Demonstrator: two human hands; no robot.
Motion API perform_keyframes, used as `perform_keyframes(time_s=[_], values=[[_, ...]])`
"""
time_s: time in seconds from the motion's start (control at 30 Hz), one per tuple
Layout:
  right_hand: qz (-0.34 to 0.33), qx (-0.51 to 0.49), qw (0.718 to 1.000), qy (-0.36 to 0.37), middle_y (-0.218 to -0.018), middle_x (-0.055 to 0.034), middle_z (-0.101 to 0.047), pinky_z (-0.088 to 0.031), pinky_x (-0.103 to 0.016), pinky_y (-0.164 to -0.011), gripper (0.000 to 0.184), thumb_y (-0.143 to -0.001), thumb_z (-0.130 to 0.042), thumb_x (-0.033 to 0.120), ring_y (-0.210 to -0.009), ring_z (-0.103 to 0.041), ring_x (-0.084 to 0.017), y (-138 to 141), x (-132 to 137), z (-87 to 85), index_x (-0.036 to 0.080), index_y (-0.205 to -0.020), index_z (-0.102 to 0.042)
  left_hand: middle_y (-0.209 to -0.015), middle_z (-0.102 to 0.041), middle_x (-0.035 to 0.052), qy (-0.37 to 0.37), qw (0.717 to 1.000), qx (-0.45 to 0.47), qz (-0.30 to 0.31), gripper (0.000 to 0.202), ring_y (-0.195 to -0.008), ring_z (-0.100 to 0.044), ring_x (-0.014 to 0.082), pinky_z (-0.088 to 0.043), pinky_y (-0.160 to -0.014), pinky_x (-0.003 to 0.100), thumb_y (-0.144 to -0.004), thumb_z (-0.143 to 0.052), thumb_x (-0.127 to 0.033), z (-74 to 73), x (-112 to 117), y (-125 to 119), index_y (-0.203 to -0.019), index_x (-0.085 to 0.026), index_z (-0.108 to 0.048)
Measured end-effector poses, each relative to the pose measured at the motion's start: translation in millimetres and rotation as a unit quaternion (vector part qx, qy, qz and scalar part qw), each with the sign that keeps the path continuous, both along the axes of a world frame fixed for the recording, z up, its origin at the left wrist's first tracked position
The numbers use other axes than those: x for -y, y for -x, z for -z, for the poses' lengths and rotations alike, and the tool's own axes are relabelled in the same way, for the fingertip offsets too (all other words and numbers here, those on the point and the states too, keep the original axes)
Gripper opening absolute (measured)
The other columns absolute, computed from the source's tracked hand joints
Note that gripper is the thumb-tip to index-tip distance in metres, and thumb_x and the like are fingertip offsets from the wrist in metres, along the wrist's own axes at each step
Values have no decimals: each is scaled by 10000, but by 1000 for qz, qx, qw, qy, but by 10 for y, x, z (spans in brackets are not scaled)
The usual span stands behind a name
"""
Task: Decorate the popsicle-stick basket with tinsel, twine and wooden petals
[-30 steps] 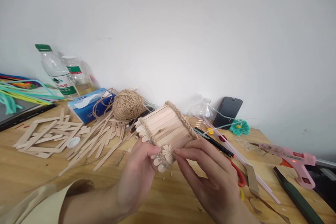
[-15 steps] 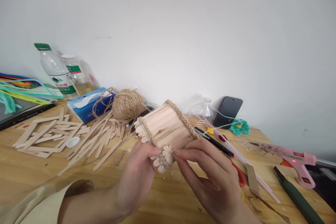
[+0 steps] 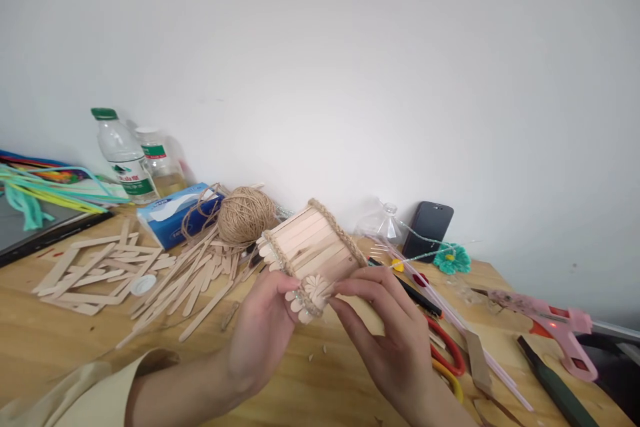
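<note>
A craft-stick panel (image 3: 315, 240) is held up in front of the person, above the wooden surface (image 3: 280, 397), with its slatted face turned up toward the head camera. It sits aslant: the long axis of each slat runs from lower left to upper right, while the two jute braids, a left braid (image 3: 276, 250) and a right braid (image 3: 341, 230), cross that direction from upper left to lower right. The slats' rounded ends point toward the lower left, jutting past the left braid, which has glittery cord beside it. A small wooden petal flower (image 3: 315, 288) lies on the panel's near corner, just right of the left braid, its petals fanned toward the upper side. The left hand (image 3: 263, 323) has its grip closed round the near left edge, thumb on top by the flower, the other fingers mostly hidden beneath. The right hand (image 3: 393, 327) has thumb and forefinger drawn together, pinching the flower's right edge; its other fingers curl near the panel's right corner. Beyond the panel to the left rest a jute twine ball (image 3: 246, 215) and loose craft sticks (image 3: 200, 287); to the right are red-handled scissors (image 3: 454, 350) and, farther out, a pink glue gun (image 3: 557, 320).
</note>
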State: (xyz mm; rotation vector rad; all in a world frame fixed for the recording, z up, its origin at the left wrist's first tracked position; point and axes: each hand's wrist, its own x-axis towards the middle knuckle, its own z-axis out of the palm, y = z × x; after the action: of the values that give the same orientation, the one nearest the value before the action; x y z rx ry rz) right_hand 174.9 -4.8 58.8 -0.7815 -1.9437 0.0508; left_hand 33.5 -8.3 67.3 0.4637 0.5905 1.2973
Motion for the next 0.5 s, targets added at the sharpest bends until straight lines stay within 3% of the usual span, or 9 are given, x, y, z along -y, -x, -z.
perform_keyframes(time_s=[0.27,0.37,0.5], values=[[18,-13,1000,22,-807,-23,-572,-490,-220,-641,135,-831,-521,82,-732,-570,-119,-82,37,-40,189,-895,-575,-1010,-703,45,-16,1000,14,11,431,-933,-619,236,-470,-809,348,-775,-463,-160,16,-39,-8,-1197,-173,-553],[75,46,993,76,-801,-25,-579,-494,-225,-641,90,-867,-486,146,-730,-586,-128,-254,58,123,190,-836,-559,-983,-707,38,-17,1000,-13,-17,422,-875,-633,219,-483,-761,331,-756,-491,-145,49,-113,10,-1172,-173,-560],[116,226,958,133,-764,-17,-598,-486,-225,-579,181,-881,-431,129,-670,-605,-134,-494,124,505,194,-771,-559,-863,-707,21,-33,997,-52,-35,329,-732,-626,179,-479,-636,278,-717,-533,-112,124,-187,27,-1035,-155,-607]])
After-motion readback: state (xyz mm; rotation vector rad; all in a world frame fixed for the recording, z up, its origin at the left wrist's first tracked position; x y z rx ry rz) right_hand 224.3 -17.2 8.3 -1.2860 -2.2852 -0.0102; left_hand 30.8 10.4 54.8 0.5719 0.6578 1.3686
